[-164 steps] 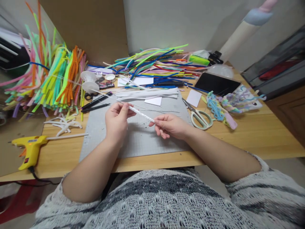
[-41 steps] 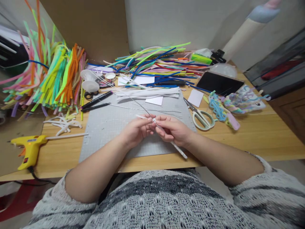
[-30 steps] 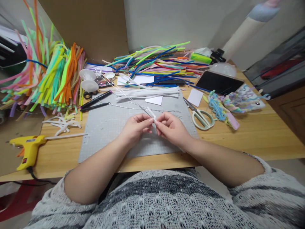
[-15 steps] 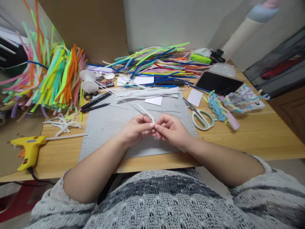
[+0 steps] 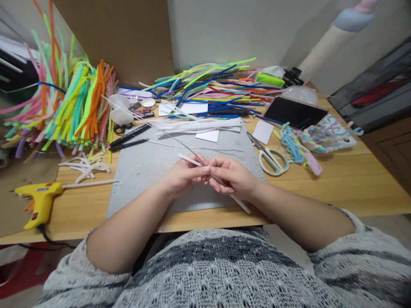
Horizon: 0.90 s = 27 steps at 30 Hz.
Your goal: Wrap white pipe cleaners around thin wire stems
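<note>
head view: left hand (image 5: 184, 175) and right hand (image 5: 236, 177) nearly meet, thumbs just beside each other, fingers curled. left hand: pinched on a white strip (image 5: 189, 160) and a thin wire (image 5: 192, 152); strip's end pokes out past its fingers. right hand: thumb and fingers closed on the strip too; a white length (image 5: 240, 203) slants out below its palm, toward the wearer. whether this is one piece with the strip: cannot tell, fingers cover the join. wire runs from the hands away and leftward. under both hands: grey mat (image 5: 141, 184). beyond the hands, lying across the mat's far edge: white stems (image 5: 199, 125), with a white card (image 5: 208, 136) just nearer. right of right hand: scissors (image 5: 271, 158). beyond left hand, to its left: black pens (image 5: 130, 137). well left of left hand: yellow glue gun (image 5: 41, 199).
</note>
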{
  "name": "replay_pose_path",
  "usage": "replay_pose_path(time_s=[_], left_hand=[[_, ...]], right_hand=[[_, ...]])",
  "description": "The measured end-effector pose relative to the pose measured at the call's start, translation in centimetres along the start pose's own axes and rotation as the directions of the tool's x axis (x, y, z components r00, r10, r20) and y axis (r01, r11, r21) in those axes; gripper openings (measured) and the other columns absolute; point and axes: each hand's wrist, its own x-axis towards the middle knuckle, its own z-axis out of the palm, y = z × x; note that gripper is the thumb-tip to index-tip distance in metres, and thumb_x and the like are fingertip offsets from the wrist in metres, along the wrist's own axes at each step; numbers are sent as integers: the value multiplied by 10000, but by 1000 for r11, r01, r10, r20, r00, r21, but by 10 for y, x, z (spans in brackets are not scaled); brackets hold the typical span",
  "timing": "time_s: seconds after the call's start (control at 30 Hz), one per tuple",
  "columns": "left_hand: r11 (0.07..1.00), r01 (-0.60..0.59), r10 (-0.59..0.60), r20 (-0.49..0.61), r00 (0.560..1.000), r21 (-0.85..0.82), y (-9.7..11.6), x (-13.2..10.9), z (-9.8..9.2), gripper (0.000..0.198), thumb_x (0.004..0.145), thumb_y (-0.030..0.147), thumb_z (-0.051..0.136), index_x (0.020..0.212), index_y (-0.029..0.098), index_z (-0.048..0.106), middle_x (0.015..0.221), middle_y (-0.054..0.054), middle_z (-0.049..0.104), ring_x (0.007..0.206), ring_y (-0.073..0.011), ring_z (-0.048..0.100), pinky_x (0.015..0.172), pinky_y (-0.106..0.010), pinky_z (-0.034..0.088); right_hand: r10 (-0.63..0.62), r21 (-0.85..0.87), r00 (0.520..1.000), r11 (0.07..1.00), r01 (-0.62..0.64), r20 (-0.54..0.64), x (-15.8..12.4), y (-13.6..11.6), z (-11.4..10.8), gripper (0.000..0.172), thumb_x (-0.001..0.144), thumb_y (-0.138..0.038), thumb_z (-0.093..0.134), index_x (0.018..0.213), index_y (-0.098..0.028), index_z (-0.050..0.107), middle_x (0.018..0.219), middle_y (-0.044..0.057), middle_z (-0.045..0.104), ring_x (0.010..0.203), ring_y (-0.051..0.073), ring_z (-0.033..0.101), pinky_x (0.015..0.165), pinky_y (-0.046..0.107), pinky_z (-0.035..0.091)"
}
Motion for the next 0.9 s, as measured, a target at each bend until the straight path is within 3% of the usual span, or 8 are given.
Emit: replay_pose_path(time_s=[0.13,0.23,0.37,0.43,0.5,0.63,0.73,0.9], left_hand=[[996,-72,76,-74,994,56,-3,1,0,237,610,223,778,697,120,583,630,-6,627,545,-81,571,555,-209,445],[964,-168,195,-120,973,208,-4,1,0,222,637,264,761,711,122,606,650,-17,640,599,-99,591,612,-233,463],[795,-253,397,-158,904,552,-1,-1,1,181,700,278,708,691,134,599,636,-16,611,615,-113,576,609,-252,450],[643,-297,514,-111,851,706,2,-3,2,167,722,265,686,667,140,590,659,-23,600,631,-116,563,600,-256,438],[445,-375,629,15,777,813,4,-6,3,130,740,231,667,673,145,596,693,-29,601,673,-121,563,631,-265,442],[114,-478,721,259,642,871,5,-9,4,25,765,156,628,747,161,610,746,-29,613,742,-125,574,691,-272,458],[27,-494,727,322,606,869,3,-10,4,30,767,137,621,772,162,605,747,-29,607,728,-119,572,668,-259,462],[4,-483,748,318,583,876,0,-9,2,42,775,133,615,784,174,612,765,-31,619,722,-122,574,660,-261,456]], right_hand=[[47,82,997,995,-52,60,-1,-4,-2,200,839,-354,527,792,-167,472,465,-70,553,251,4,249,269,143,124],[90,121,993,988,-98,72,-1,-5,-4,186,836,-354,521,812,-177,466,457,-80,537,249,8,227,267,147,122],[77,120,996,989,-82,53,-1,-5,-5,154,848,-335,500,818,-193,451,453,-79,533,252,16,221,270,145,113],[50,112,999,992,-52,18,0,-4,-5,140,859,-335,487,835,-205,443,448,-83,529,252,20,213,273,145,115],[26,108,999,994,-23,-24,0,-4,-6,122,872,-337,474,872,-222,434,437,-94,517,250,26,198,276,143,121],[1,86,997,996,5,-76,1,-2,-6,98,881,-329,471,904,-240,439,413,-108,497,248,31,178,277,138,122],[-7,61,995,998,12,-95,1,-1,-6,96,870,-320,492,863,-235,450,414,-108,494,252,27,181,280,135,119],[-13,-54,983,999,4,-184,3,1,-4,163,828,-355,554,816,-216,469,417,-107,485,265,18,203,295,140,123]])
